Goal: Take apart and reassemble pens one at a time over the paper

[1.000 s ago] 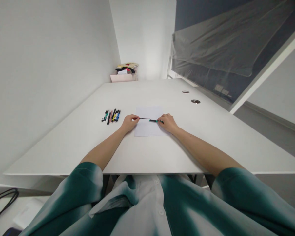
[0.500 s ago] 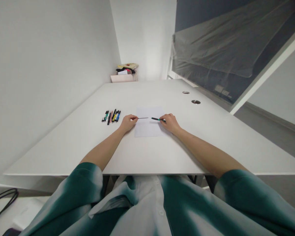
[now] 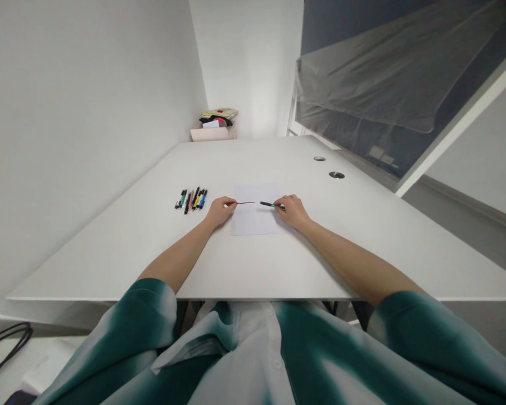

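Observation:
Between the fingertips of my left hand (image 3: 221,210) is a thin, dark pen refill (image 3: 246,202), pointing right over the white sheet of paper (image 3: 255,225). My right hand (image 3: 293,211) pinches a black pen (image 3: 268,204) with green on it, its tip end facing left. A small gap separates the refill from the pen, and the two lie almost in line. Both hands are closed at the side edges of the paper. Part of the pen is covered by my right fingers.
Several pens (image 3: 192,200) in various colours lie in a group left of my left hand. Two round metal cable holes (image 3: 336,175) sit in the white table (image 3: 253,264) at the right. A pale box (image 3: 209,134) with items in it stands at the far end, by the wall.

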Motion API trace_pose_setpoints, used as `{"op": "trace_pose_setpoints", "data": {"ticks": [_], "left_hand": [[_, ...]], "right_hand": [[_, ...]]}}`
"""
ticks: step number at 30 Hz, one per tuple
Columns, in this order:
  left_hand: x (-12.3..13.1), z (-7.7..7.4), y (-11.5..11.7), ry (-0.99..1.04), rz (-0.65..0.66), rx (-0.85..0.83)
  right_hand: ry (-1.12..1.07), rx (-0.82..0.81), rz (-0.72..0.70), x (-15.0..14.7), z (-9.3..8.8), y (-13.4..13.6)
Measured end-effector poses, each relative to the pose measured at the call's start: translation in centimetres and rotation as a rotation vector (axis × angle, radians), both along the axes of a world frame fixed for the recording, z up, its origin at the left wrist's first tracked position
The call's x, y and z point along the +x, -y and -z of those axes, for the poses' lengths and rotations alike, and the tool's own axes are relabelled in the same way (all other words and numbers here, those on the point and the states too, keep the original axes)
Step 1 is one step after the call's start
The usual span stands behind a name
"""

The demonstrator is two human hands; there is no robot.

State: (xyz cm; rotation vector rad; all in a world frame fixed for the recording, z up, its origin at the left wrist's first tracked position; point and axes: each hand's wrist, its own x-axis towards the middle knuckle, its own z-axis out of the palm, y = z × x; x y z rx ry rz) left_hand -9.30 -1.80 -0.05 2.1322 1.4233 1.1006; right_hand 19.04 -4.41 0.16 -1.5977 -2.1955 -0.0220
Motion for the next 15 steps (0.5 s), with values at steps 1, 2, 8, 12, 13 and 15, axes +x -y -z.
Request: {"op": "trace_pose_setpoints", "data": {"ticks": [1,2,8,12,13,15], "left_hand": [[0.0,0.0,0.1,-0.005,0.004,0.0],[0.1,-0.1,0.1,-0.011,0.009,-0.001],[0.6,-0.4,0.6,-0.048,0.039,0.006],[1.5,-0.4,1.2,-0.075,0.067,0.003],[1.8,-0.4,1.4,-0.081,0.076,0.005],[2.4,-0.4,1.7,-0.094,0.098,0.012]], "right_hand": [[0.001,0.005,-0.006,0.0,0.0,0.0],[0.001,0.011,-0.011,0.0,0.0,0.0],[-0.005,0.037,-0.05,-0.3,-0.1,0.3],[-0.009,0.025,-0.107,-0.9,-0.3,0.7],[-0.006,0.013,-0.127,-1.1,-0.4,0.8],[0.006,-0.018,-0.163,-1.5,-0.5,1.0]]}}
